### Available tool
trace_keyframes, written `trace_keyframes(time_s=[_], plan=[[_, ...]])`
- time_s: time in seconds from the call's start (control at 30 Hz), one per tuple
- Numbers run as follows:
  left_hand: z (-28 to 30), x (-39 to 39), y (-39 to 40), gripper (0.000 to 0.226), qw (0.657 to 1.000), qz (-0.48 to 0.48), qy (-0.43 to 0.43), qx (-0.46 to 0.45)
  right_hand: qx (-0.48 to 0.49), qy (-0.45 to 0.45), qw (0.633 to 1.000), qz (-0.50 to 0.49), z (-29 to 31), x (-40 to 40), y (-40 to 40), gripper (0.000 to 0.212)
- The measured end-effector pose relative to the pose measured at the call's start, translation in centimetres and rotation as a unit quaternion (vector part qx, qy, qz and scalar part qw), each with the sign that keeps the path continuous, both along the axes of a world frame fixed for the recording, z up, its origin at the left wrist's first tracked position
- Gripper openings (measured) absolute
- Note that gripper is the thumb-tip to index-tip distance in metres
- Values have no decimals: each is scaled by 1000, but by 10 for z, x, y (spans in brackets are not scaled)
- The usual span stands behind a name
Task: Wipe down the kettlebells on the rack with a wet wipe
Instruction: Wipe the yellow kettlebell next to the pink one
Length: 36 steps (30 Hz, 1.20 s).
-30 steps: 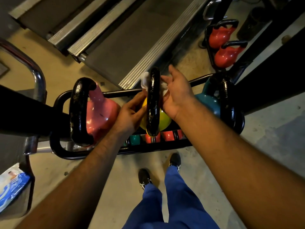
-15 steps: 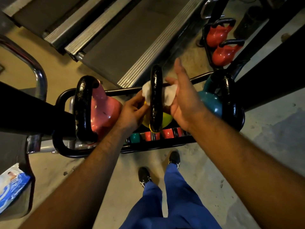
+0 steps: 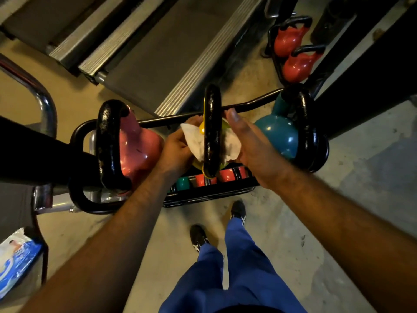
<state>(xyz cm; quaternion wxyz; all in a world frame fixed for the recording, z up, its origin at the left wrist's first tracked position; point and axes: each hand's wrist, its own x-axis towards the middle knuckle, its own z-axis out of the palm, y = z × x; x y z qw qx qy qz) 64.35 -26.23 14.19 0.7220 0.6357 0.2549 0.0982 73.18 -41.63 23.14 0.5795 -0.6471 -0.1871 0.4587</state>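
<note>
Yellow kettlebell point(image 3: 201, 130) handle running 12 to 6; wet wipe point(image 3: 195, 141) threaded under, pinched by left hand point(image 3: 178, 147), pressed by flat right hand point(image 3: 252, 141).

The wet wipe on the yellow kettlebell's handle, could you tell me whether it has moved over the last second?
Yes. The wet wipe has slid down the black handle, from near its top toward the yellow kettlebell body.

Both forearms are bare to past the elbow, with no sleeve, watch or band showing on either. The left hand point(image 3: 178, 145) and right hand point(image 3: 252, 145) wear no gloves or rings. Below are loose bright blue trousers point(image 3: 234, 274) and black trainers point(image 3: 199, 239) with white crossed stripes on the sides.
</note>
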Motion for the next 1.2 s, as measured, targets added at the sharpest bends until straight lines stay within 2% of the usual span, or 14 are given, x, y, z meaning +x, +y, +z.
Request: trace_keyframes(time_s=[0.13,0.17,0.23,0.27,0.33,0.37,0.47,0.63,0.87,0.93,1.03,1.2], plan=[[-3,2,4,36,1000,8,20,13,30,20,999,-34,8,5,4,51],[-2,2,5,36,1000,7,18,12,24,8,1000,-19,7,2,2,57],[-2,4,7,35,1000,14,21,-8,1,-24,1000,12,-2,-3,1,85],[-1,4,6,34,1000,9,22,-11,-2,-44,999,30,-6,-8,-3,88],[0,5,5,50,1000,-12,15,17,4,-70,997,38,-13,-14,-12,63],[1,4,4,61,999,-17,2,32,11,-77,997,28,-17,-17,-17,58],[1,2,6,71,1000,-13,2,13,21,-89,996,-14,-25,-27,-24,68],[-2,1,7,61,1000,-23,7,13,-11,-198,978,-63,-43,-38,-19,67],[-5,2,7,37,999,-22,6,34,-49,-309,950,-19,-46,-42,-20,73],[-4,2,7,37,999,-24,6,34,-49,-273,960,-30,-40,-39,-18,75],[-5,3,11,38,999,-35,9,24,-12,-109,989,-98,-25,-30,-12,69],[-7,2,9,33,999,-17,13,26,-16,102,970,-220,-1,-9,14,63]])
